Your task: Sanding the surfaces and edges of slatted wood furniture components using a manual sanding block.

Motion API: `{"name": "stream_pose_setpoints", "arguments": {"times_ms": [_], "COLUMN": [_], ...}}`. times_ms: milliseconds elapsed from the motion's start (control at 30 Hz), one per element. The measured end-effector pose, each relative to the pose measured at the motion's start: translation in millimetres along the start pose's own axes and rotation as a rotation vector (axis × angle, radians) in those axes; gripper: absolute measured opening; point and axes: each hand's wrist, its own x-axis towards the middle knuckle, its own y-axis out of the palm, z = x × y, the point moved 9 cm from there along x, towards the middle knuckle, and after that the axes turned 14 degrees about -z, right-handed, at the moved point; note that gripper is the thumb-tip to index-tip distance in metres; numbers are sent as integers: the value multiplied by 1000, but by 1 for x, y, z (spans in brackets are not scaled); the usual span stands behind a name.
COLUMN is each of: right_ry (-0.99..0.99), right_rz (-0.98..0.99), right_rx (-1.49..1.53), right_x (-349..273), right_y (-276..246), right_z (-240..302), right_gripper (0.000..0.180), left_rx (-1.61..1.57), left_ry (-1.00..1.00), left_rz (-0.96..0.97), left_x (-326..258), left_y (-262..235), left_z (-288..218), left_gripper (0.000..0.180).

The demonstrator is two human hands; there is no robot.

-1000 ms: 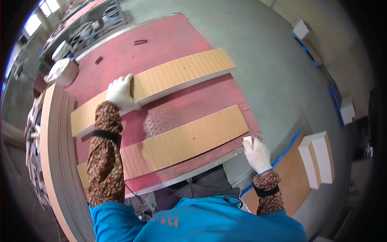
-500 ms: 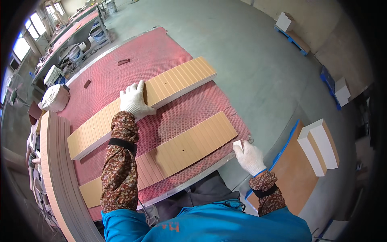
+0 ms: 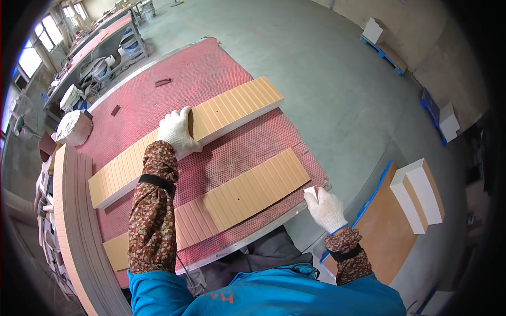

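Observation:
A thick cream grooved board, pale along its near side, lies slantwise on a red mesh-covered table. My left hand, in a white knitted glove, grips across it, fingers over the top toward the far edge and thumb at the near edge. Closer to me is a thinner grooved panel, partly behind my left sleeve. My right hand, also gloved, is just off the table's right corner, pinching a small white piece between thumb and fingers. What that piece is, I cannot make out.
A tall stack of grooved panels stands along the left edge. Two small brown strips lie on the table, and a white roll-like bundle sits at its left. White blocks rest on a brown board at the right.
The view has shifted slightly. My right hand has tilted the small white piece a little. The left hand stays on the thick board, and both boards keep their places.

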Motion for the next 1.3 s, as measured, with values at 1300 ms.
{"name": "stream_pose_setpoints", "arguments": {"times_ms": [1300], "right_ry": [-83], "right_rz": [-38], "right_rx": [-8], "right_x": [6], "right_y": [-15], "right_z": [19], "right_gripper": [49], "left_rx": [-272], "left_ry": [210], "left_rz": [-72], "left_x": [-153], "left_y": [8], "left_z": [-147], "left_gripper": [126]}}
